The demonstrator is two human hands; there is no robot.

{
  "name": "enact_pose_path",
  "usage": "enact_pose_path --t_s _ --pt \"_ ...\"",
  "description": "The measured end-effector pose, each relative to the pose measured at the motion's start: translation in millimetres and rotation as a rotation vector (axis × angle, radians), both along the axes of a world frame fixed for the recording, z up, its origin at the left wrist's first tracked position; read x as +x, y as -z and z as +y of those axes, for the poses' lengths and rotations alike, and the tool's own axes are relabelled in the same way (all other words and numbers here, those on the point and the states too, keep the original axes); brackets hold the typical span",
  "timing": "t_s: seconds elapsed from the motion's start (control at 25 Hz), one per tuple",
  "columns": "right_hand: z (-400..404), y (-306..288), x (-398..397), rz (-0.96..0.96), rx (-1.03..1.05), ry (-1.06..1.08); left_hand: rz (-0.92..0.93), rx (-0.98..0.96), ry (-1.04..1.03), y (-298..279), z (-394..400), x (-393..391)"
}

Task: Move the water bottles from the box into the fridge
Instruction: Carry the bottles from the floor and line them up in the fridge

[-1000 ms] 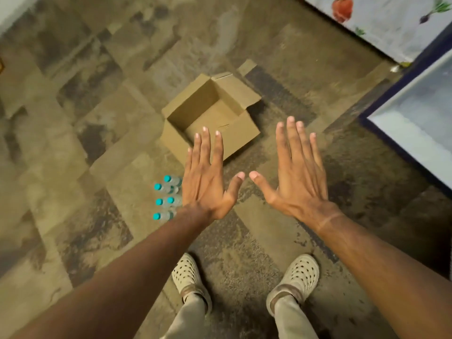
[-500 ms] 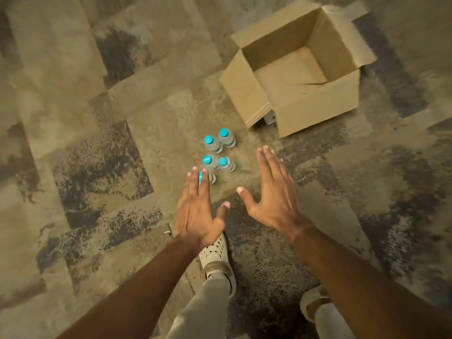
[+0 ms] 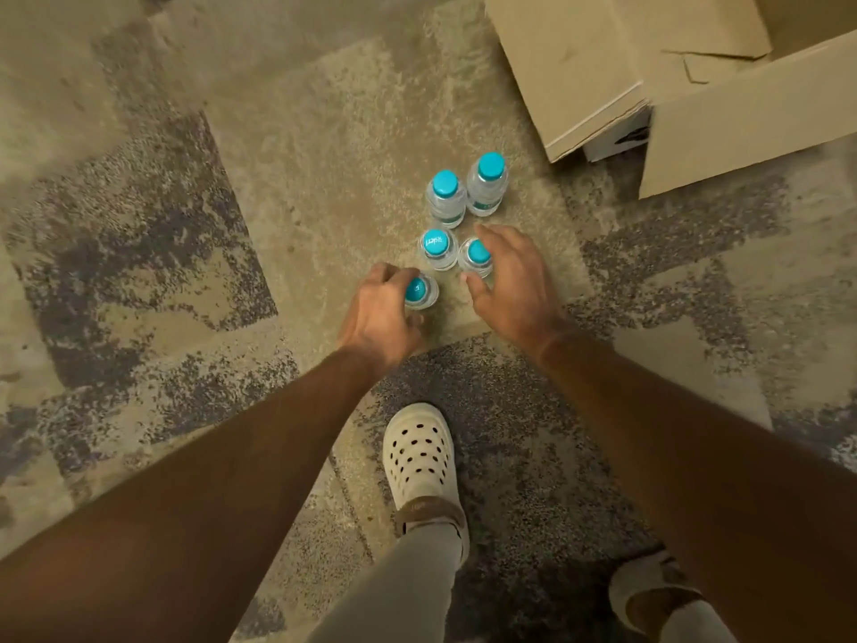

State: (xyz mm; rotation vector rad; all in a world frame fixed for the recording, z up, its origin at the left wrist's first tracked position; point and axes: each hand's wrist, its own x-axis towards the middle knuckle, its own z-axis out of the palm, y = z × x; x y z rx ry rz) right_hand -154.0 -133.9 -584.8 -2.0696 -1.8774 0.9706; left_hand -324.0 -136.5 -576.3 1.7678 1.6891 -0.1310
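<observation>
Down on the floor (image 3: 139, 225), the left hand (image 3: 380, 317) curls its fingers round the nearest bottle (image 3: 419, 292), at about 7 o'clock in the group. Next, the right hand (image 3: 510, 285) wraps round another bottle (image 3: 476, 255). Three more bottles (image 3: 445, 197) stand upright close by. At 2 o'clock sits the cardboard box (image 3: 603, 76).
</observation>
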Motion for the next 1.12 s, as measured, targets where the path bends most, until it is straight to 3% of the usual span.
enact_pose_path --t_s 0.2,0.44,0.8,1.12 --pt "13 22 -1 -0.022 0.045 0.023 -0.068 0.082 -0.022 27 10 -6" --pt "13 17 14 0.102 0.111 0.127 -0.145 0.117 -0.091 17 11 -2" --pt "-3 -65 76 0.286 0.125 0.404 -0.254 0.174 -0.085 -70 25 45" --pt "-48 -152 170 0.325 0.191 0.576 -0.358 0.233 0.069 -161 14 151"
